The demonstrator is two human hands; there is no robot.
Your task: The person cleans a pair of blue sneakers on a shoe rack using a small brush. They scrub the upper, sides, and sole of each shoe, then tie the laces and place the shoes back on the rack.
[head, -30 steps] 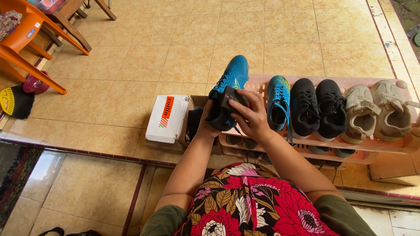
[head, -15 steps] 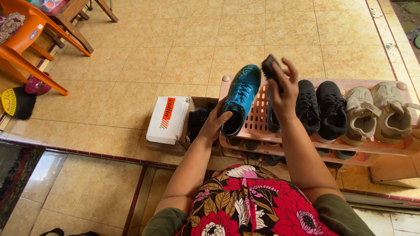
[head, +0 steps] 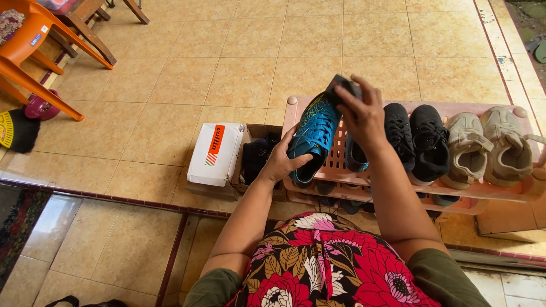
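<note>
Your left hand [head: 280, 162] grips the heel of the blue shoe [head: 311, 133], tilted above the pink rack [head: 500, 190], while your right hand [head: 364, 116] clamps a dark brush [head: 341, 86] against its toe, black shoes [head: 415, 139] beside.

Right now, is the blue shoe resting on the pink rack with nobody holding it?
No, the left hand grips the blue shoe at its heel while the right hand presses a dark brush on its toe.

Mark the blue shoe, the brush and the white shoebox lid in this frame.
blue shoe [head: 311, 132]: head view, on the laced upper.
brush [head: 340, 85]: head view, on its dark back above the right hand's fingers.
white shoebox lid [head: 219, 154]: head view, on its top face.
</note>
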